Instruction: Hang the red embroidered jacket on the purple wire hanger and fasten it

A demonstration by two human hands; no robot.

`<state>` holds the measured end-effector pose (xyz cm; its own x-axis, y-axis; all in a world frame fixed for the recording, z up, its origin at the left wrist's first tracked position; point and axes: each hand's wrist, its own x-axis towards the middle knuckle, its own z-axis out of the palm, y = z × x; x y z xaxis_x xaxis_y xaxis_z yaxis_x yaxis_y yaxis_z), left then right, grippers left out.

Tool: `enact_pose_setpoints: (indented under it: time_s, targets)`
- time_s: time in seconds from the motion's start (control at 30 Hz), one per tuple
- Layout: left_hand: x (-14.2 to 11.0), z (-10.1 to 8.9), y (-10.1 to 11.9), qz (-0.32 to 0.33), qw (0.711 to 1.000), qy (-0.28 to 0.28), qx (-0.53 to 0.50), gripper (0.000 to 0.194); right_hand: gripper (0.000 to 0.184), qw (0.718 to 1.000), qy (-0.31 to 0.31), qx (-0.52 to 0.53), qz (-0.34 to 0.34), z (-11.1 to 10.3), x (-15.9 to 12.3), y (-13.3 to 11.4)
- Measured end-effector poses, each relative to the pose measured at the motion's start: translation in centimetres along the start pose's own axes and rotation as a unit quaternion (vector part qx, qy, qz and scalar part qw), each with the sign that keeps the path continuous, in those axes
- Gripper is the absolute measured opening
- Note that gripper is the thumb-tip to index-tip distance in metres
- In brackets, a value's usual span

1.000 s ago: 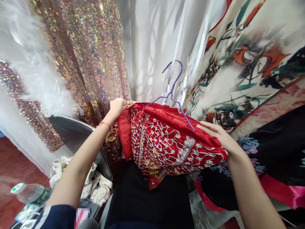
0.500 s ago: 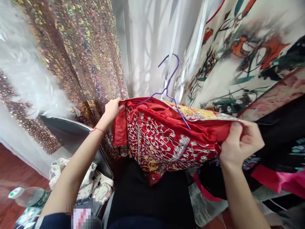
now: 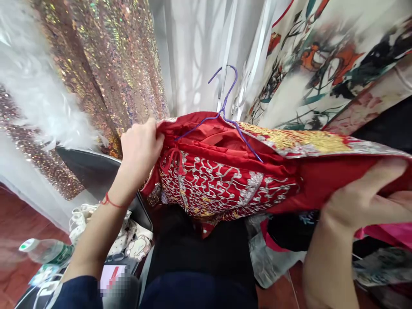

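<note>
A red embroidered garment (image 3: 212,184) with silver and gold patterning hangs over my lap on a purple wire hanger (image 3: 229,92). Its red lining shows around the hanger, and a small red tie bow lies near the left end. My left hand (image 3: 141,143), with a red string on the wrist, is closed on the garment's left edge. At the far right, my right hand (image 3: 370,201) grips the garment's red-lined flap, pulled out sideways; this hand is blurred and its fingers are partly behind the cloth.
Sequined fabric (image 3: 109,64) and white feathers (image 3: 41,86) hang at left, with a white curtain (image 3: 193,51) behind. Painted floral cloth (image 3: 322,64) hangs at right. A grey chair (image 3: 86,171), a plastic bottle (image 3: 48,251) and a white patterned bag (image 3: 119,240) stand lower left.
My right hand has moved right and toward me, drawing the red-lined flap out wide. My left hand has shifted slightly left and now shows its back, still gripping the edge.
</note>
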<state>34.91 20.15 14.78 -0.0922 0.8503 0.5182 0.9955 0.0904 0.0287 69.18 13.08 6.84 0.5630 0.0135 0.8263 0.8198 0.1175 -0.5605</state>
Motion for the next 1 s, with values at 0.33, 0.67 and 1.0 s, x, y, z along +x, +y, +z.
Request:
enact_pose_setpoints:
  time_s: [0.33, 0.67, 1.0]
  targets:
    - [-8.0, 2.6, 5.9, 0.090, 0.986, -0.139, -0.004, 0.035, 0.037, 0.933, -0.316, -0.089, -0.145, -2.7, -8.9, 1.2]
    - [-6.6, 6.1, 12.3, 0.268, 0.932, -0.096, -0.223, 0.033, 0.034, 0.906, -0.369, -0.184, -0.094, -2.3, -6.8, -2.3]
    - [-5.9, 10.6, 15.9, 0.239, 0.901, -0.066, -0.356, 0.025, 0.036, 0.929, -0.348, 0.122, -0.018, 1.8, 1.1, -5.5]
